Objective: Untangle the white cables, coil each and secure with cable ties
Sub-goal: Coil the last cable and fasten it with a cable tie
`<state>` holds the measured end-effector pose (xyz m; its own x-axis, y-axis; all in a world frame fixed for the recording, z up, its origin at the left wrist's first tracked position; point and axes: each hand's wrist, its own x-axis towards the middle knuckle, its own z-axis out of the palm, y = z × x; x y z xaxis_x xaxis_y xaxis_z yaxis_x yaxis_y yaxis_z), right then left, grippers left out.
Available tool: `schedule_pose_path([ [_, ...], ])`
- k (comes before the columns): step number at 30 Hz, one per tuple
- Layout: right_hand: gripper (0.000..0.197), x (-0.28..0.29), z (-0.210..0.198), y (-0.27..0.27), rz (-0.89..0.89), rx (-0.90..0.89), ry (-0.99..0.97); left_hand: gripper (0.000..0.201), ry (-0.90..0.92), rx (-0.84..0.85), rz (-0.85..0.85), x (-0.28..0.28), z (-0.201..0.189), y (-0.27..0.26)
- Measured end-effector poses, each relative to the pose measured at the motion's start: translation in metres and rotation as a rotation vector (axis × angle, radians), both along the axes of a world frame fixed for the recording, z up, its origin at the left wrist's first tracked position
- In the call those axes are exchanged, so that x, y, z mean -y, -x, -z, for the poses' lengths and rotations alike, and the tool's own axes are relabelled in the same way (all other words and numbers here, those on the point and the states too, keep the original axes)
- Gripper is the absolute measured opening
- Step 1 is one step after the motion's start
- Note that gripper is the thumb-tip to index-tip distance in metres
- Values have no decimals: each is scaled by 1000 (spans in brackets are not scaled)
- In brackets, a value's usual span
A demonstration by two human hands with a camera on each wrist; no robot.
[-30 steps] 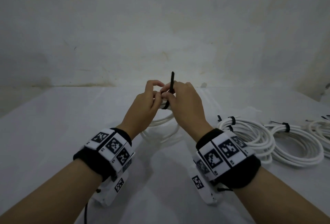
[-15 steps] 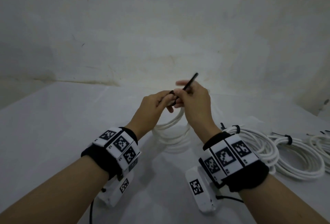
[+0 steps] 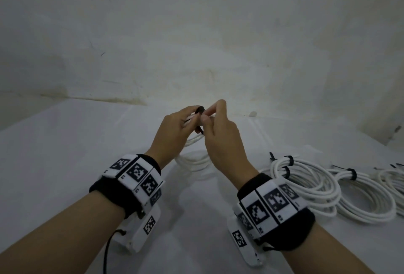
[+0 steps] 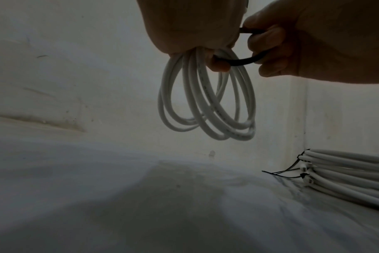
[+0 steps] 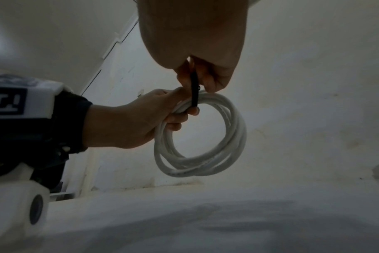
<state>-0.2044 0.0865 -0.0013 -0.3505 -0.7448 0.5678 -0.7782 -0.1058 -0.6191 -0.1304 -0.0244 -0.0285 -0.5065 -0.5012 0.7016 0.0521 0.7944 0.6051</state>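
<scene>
A coiled white cable [image 3: 196,160] [image 4: 206,106] [image 5: 201,137] hangs in the air above the white table, gripped at its top by my left hand [image 3: 175,129] [image 5: 141,119]. A black cable tie [image 3: 199,110] [image 4: 242,61] [image 5: 194,90] loops around the bundle where that hand holds it. My right hand [image 3: 218,129] [image 4: 292,42] pinches the tie between thumb and fingers, right against the left hand. The tie's free end is hidden inside the fingers.
Several coiled white cables [image 3: 317,184] [image 4: 346,174] bound with black ties lie on the white table [image 3: 54,164] to the right of my right wrist. A stained white wall [image 3: 196,33] stands close behind the table.
The tie's long end, which stuck up and then slanted right, is now folded down into my right fingers. Both hands have lifted the coil slightly higher.
</scene>
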Motion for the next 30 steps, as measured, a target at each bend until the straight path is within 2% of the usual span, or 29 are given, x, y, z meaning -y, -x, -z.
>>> schedule_pose_path([
  [6, 6, -2, -2, 0, -8, 97, -10, 21, -33, -53, 21, -3, 0, -2],
  [16, 5, -6, -3, 6, 0, 113, -48, 20, -24, -9, 37, -9, 0, 0],
  [23, 5, -5, 0, 11, 2, 148, -33, 27, -31, 6, 28, -9, 1, 2],
  [30, 6, -6, -2, 8, -20, 133, -27, 19, -41, -34, 5, -14, -3, 1],
])
